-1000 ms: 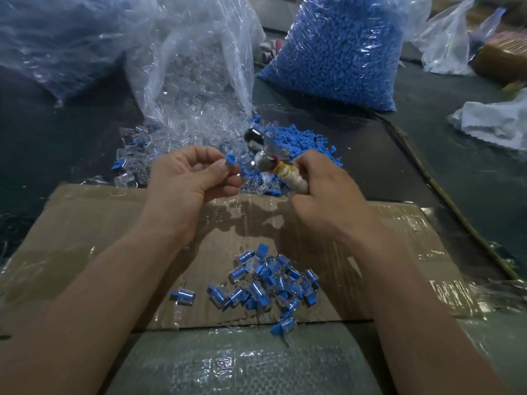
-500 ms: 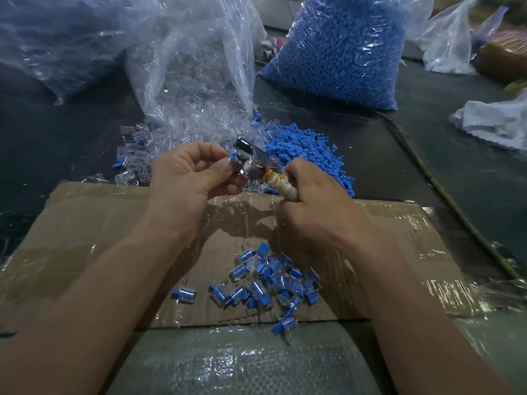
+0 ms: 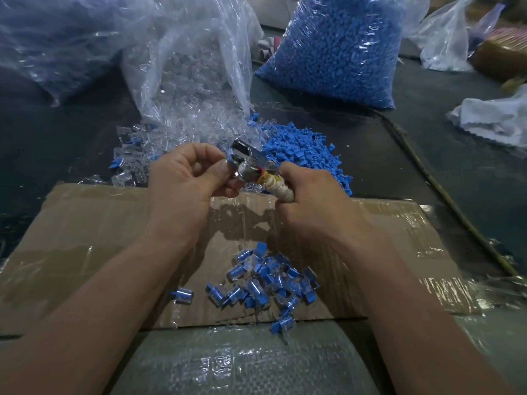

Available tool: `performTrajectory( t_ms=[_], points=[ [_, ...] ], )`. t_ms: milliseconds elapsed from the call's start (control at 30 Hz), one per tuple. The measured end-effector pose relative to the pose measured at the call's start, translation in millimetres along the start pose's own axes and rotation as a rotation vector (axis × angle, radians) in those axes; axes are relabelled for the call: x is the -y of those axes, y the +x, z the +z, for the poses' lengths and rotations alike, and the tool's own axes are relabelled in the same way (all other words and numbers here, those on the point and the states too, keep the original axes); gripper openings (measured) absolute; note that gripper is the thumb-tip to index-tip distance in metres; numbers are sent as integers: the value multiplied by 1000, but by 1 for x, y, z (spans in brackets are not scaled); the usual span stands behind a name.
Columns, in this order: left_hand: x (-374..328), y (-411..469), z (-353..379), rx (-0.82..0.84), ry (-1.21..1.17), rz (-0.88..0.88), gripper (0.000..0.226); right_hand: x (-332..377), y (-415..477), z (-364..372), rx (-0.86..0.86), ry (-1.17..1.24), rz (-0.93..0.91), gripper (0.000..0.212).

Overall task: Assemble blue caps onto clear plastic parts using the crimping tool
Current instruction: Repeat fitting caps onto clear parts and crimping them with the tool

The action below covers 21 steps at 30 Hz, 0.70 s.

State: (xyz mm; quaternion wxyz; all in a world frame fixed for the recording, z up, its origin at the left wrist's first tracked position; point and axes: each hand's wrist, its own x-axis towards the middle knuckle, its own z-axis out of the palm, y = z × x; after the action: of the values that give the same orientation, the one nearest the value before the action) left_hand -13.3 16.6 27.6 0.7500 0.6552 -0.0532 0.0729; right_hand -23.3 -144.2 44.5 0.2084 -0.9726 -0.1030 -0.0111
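Note:
My left hand [image 3: 188, 178] pinches a small clear part with a blue cap [image 3: 229, 163] between thumb and forefinger, pressed against the metal jaws of the crimping tool [image 3: 245, 163]. My right hand [image 3: 310, 201] grips the tool's cloth-wrapped handle [image 3: 278, 185]. Both hands hover above the far edge of the taped cardboard sheet [image 3: 85, 238]. A pile of assembled blue-and-clear pieces [image 3: 265, 277] lies on the cardboard below my hands. Loose blue caps [image 3: 302, 149] and loose clear parts [image 3: 182, 129] are heaped just beyond the tool.
A clear bag of clear parts [image 3: 194, 61] spills open behind my left hand. A full bag of blue caps [image 3: 339, 44] stands at the back right. A white cloth [image 3: 496, 121] lies far right. A thin cord [image 3: 427, 172] runs down the dark table.
My right hand brought the tool leftward to meet my left hand. The capped part, held free a second ago, now sits at the tool's jaws.

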Motion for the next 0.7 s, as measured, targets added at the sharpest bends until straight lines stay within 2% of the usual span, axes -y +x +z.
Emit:
performTrajectory(
  t_ms=[100,333,400,500,600,700],
  points=[
    [0,1,0,1,-24,-22,15,-2,1,2,8,-16,-2,18],
    [-6,8,-12,-44,-138,-30,14,-17,2,-10,-65,56,110,21],
    [-9,5,-14,44,-115,1,9,-21,2,-12,-47,10,127,20],
    [-12,-3,-10,268,-9,-63,6,-22,2,-12,28,-12,146,23],
    [-13,-11,-4,471,68,-125,17,-17,3,-10,119,48,127,28],
    [-10,-13,2,581,167,-128,20,-14,3,-7,162,77,131,34]
  ],
)
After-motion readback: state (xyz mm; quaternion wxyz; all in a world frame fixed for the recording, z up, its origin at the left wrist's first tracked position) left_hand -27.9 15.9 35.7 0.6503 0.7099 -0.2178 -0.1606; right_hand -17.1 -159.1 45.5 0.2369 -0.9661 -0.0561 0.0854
